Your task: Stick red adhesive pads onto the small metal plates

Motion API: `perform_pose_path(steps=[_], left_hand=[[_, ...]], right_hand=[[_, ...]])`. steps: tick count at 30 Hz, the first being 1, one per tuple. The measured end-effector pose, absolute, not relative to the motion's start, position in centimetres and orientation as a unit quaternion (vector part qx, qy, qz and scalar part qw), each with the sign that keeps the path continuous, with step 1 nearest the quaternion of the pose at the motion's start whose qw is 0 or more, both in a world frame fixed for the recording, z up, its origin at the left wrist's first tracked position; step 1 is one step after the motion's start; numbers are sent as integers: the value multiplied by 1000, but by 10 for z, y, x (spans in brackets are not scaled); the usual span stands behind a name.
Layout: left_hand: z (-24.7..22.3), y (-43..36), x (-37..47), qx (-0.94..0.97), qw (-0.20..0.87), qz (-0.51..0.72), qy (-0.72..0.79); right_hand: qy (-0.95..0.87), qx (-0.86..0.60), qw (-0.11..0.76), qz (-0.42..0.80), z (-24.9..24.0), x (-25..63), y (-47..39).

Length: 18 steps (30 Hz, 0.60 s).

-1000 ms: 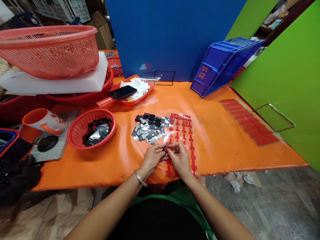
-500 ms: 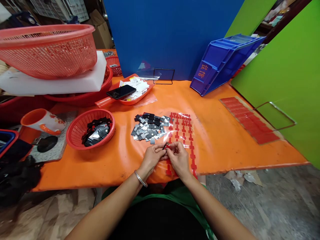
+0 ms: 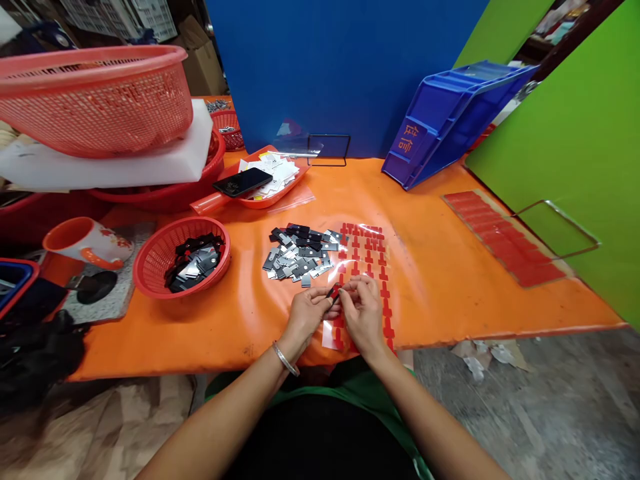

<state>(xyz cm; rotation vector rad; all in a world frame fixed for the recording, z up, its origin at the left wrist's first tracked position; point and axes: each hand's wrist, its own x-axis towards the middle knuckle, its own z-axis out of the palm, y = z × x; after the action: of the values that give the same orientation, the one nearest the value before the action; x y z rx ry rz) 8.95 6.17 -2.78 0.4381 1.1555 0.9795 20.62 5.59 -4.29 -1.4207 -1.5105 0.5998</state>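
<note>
My left hand [image 3: 306, 315] grips a small black plate [image 3: 330, 298], thumb on top. A red sticker [image 3: 335, 291] lies on that plate. My right hand [image 3: 364, 313] is closed in a pinch at the sticker's right edge; the exact fingertip contact is partly hidden. Beneath and to the right of the hands is a clear sheet with rows of red T-shaped stickers [image 3: 384, 273]. Beyond my left hand lies a loose pile of small black and silver plates [image 3: 300, 253].
At the left a red basket [image 3: 145, 267] holds more plates. An orange mug [image 3: 83, 240] lies tipped beside it. A phone [image 3: 245, 181] rests on an orange scoop [image 3: 210, 203] of paper labels. A blue bin [image 3: 420, 143] leans at the back; a red-striped sheet [image 3: 500, 233] lies right.
My right hand has shifted slightly right, its fingers a little farther from my left hand. More of the red sticker on the black plate shows now.
</note>
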Motion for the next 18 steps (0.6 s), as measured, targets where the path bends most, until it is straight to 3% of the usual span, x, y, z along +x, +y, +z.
perform_pose_path(steps=[18], left_hand=[[-28, 64, 88, 187, 707, 427, 532]], right_hand=[[-572, -604, 453, 320, -38, 204, 66]])
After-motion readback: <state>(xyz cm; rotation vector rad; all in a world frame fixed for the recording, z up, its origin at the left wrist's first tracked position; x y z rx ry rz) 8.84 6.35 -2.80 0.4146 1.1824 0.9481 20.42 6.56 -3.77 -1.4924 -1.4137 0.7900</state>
